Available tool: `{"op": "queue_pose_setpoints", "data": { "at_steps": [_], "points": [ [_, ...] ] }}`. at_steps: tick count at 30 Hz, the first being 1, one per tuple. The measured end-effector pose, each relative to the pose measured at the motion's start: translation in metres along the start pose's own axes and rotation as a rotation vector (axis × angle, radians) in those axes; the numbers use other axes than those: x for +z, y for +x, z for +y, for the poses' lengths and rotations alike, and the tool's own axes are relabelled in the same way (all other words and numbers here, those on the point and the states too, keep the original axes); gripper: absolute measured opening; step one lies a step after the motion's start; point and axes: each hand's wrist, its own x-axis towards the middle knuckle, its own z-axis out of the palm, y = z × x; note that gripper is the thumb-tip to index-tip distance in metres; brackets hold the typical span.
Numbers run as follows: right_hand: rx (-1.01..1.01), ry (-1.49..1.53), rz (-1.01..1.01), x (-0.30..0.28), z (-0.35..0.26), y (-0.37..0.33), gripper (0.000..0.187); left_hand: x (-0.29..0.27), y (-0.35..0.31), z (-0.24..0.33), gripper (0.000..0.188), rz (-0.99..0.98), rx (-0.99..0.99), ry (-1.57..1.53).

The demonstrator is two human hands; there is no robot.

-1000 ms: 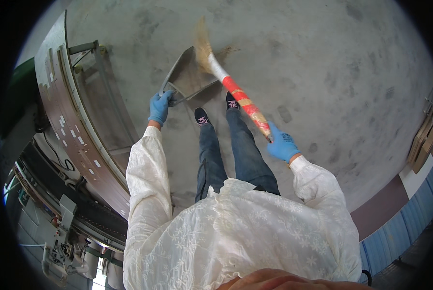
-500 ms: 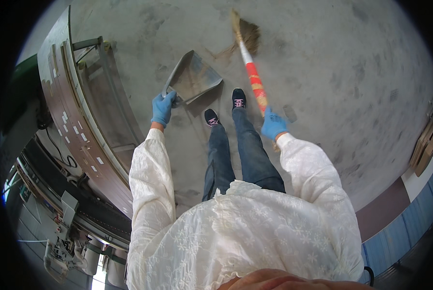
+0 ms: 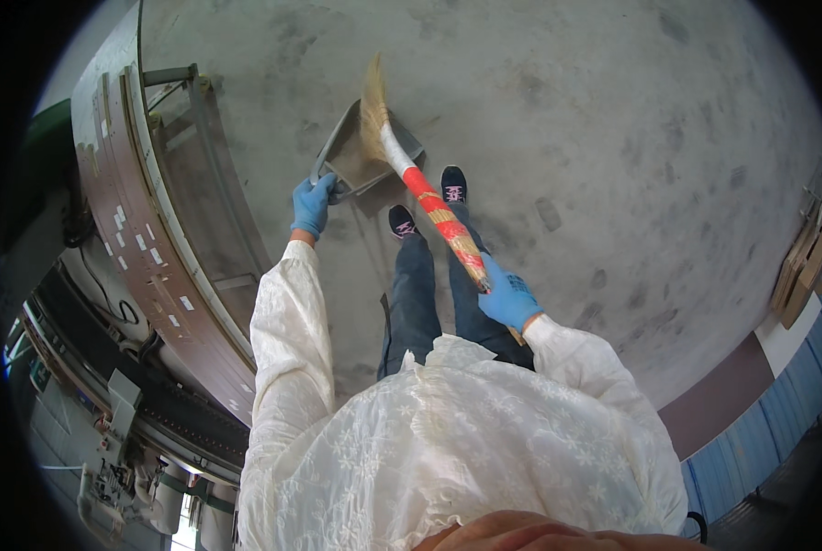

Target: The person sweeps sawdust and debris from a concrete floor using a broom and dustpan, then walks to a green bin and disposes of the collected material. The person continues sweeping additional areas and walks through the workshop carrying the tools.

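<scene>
My left hand (image 3: 312, 204), in a blue glove, is closed round the handle of a grey dustpan (image 3: 398, 138). The pan is held tilted just ahead of my feet. In my right hand (image 3: 510, 296), also blue-gloved, is the shaft of a straw broom (image 3: 437, 213) wrapped in red, tan and white. Its bristle head is over the dustpan and covers part of the pan's inside. Whether the bristles touch the pan, I cannot tell.
Boards with a brown edge (image 3: 140, 220) lie stacked on a metal frame (image 3: 211, 156) at my left. Machinery (image 3: 122, 432) stands behind them. Flat cardboard pieces (image 3: 808, 262) lean at the far right, near a blue panelled surface (image 3: 760, 432). Grey concrete floor (image 3: 595, 138) spreads ahead.
The broom's head has swung left from the floor to over the dustpan, where a brownish pile lay beside it before. My right hand has come nearer my body; the left has barely moved.
</scene>
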Motion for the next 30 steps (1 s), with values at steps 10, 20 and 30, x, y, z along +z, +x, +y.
{"op": "queue_pose_setpoints", "data": {
  "at_steps": [10,20,30],
  "points": [
    [-0.005,-0.371,0.252,-0.055,0.000,0.054,0.064,-0.031,-0.023,0.000,0.025,0.016,-0.013,-0.055],
    [-0.151,-0.467,0.016,0.018,-0.044,0.137,0.050,-0.047,-0.021,-0.009,0.021,0.092,-0.052,-0.113],
    [0.034,-0.320,0.059,0.016,-0.020,-0.005,0.065,-0.060,-0.025,-0.023,0.024,0.074,-0.033,-0.076]
  ]
}}
